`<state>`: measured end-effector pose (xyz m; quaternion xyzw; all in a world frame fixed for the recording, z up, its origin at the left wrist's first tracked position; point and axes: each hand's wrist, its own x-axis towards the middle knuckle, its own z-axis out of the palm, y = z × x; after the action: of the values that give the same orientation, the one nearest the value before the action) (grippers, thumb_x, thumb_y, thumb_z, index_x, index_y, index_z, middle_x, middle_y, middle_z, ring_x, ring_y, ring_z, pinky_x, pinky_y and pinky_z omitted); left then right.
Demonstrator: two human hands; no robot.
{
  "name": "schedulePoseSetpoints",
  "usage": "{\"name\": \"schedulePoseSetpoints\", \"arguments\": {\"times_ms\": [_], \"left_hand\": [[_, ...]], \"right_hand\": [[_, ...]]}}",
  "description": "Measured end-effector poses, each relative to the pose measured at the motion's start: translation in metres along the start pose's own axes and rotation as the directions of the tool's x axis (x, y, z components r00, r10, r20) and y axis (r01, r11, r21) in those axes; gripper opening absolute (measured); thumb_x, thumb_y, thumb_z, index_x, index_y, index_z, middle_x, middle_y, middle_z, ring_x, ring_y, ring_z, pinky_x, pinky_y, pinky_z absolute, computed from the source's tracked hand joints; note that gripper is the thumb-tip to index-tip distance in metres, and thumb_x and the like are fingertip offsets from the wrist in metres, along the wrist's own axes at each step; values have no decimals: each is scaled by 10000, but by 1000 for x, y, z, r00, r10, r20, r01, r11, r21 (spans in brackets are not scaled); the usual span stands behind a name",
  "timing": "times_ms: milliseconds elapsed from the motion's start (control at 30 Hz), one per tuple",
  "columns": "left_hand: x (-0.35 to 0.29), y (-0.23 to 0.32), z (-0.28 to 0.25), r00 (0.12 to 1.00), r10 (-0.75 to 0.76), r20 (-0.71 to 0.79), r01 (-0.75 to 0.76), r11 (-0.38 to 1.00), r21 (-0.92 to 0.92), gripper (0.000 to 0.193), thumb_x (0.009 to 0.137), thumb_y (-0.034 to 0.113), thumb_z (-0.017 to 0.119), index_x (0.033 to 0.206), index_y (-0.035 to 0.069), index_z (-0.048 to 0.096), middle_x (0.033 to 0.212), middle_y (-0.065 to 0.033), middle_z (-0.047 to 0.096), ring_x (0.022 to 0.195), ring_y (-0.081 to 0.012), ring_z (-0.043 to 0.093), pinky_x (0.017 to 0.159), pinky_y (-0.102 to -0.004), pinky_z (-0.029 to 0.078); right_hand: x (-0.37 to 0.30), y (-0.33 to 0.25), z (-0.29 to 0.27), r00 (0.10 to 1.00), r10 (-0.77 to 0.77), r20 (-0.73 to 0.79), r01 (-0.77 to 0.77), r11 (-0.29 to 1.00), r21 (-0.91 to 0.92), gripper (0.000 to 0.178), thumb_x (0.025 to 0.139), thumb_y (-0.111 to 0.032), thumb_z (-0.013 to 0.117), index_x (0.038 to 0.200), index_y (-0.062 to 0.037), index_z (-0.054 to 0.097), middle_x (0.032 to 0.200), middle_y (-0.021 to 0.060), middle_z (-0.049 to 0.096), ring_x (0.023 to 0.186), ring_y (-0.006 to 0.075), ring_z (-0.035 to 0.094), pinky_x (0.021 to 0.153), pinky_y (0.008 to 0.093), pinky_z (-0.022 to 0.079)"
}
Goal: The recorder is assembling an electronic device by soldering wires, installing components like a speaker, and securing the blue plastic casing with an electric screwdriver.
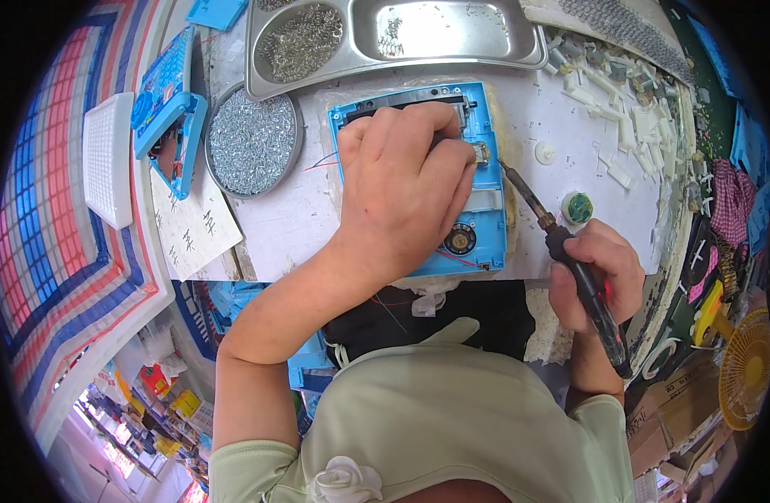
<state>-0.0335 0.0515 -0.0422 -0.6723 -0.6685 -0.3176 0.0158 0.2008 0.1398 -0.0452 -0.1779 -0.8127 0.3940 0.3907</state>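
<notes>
A blue plastic casing (491, 214) lies open on the table before me, with a small round speaker (461, 240) in its near right part. My left hand (406, 172) is over the casing, fingers bent and closed down into it. Whatever its fingertips hold is hidden under the hand. Beside those fingers a small metal part (481, 153) shows at the casing's right side. In my right hand (607, 277) is a soldering iron (561, 239), gripped by its black handle. Its tip points up and left, close to the casing's right edge. Thin red and blue wires (322, 162) stick out at the left.
A round dish of small metal pieces (255, 142) stands left, near another blue casing (171, 126). Behind is a metal tray (439, 60) with springs. White plastic parts (628, 117) lie scattered at right. A small round container (577, 208) sits by the iron.
</notes>
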Motion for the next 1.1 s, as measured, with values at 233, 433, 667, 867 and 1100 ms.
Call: {"name": "schedulePoseSetpoints", "arguments": {"times_ms": [233,433,667,867,1100], "left_hand": [[1,0,-1,1000,6,-23,-6,1000,3,229,759,59,788,973,99,717,1027,-55,610,919,-250,581,821,-399,384],[11,4,-2,999,-35,5,35,999,26,193,739,58,791,916,90,722,972,-49,605,890,-249,589,800,-394,393],[17,9,-4,997,-54,56,48,993,104,174,715,52,787,851,92,688,953,-49,603,867,-258,596,776,-401,397],[24,12,-7,992,-59,107,44,990,135,171,702,38,777,817,85,659,930,-58,597,833,-278,603,724,-408,404],[27,11,-9,992,-31,120,17,993,116,169,702,34,771,794,74,634,906,-61,581,808,-281,603,715,-412,409]], "right_hand": [[3,1,-1,1000,-17,-4,17,1000,-26,286,771,-35,766,1033,-12,653,723,78,651,504,186,513,461,302,389],[12,3,0,1000,-21,12,21,999,-32,296,757,-14,771,1029,-11,655,736,83,663,506,193,520,465,307,399],[23,3,2,996,-62,61,66,996,-58,291,756,-4,772,1024,-4,658,748,85,677,502,190,514,463,305,393],[26,1,2,995,-37,93,44,997,-70,270,763,-11,779,1003,-8,655,761,81,682,502,186,512,462,301,392],[29,4,4,992,-55,117,63,996,-68,273,754,-5,780,1000,-30,665,769,75,684,507,186,515,468,303,403]]}}
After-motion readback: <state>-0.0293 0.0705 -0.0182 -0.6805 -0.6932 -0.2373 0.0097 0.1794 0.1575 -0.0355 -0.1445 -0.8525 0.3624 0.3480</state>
